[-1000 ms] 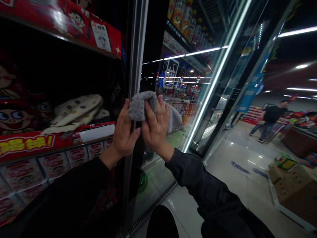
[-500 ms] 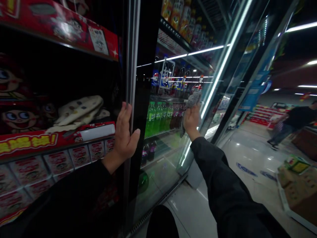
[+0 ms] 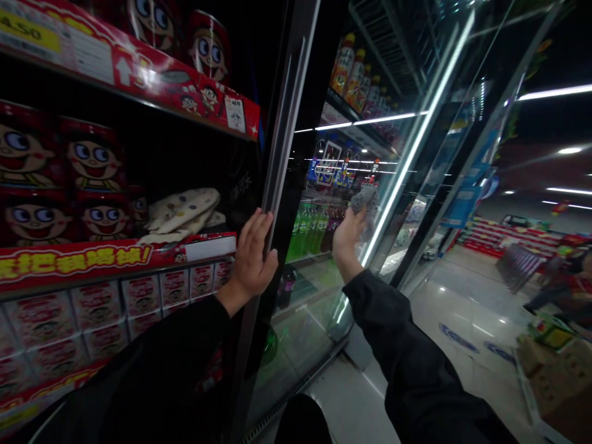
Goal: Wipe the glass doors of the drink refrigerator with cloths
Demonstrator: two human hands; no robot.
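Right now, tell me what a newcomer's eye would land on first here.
The red shelf display on the left stands out first, with big cartoon faces staring out. At the centre, the left hand lies flat on the black door frame of a glass-door drinks cooler, while the right hand holds up a grey cloth beside the glass. Green bottles stand behind that glass.

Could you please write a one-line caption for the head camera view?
Left hand flat on the black frame of a glass cooler door, right hand holding up a grey cloth before bottled drinks.
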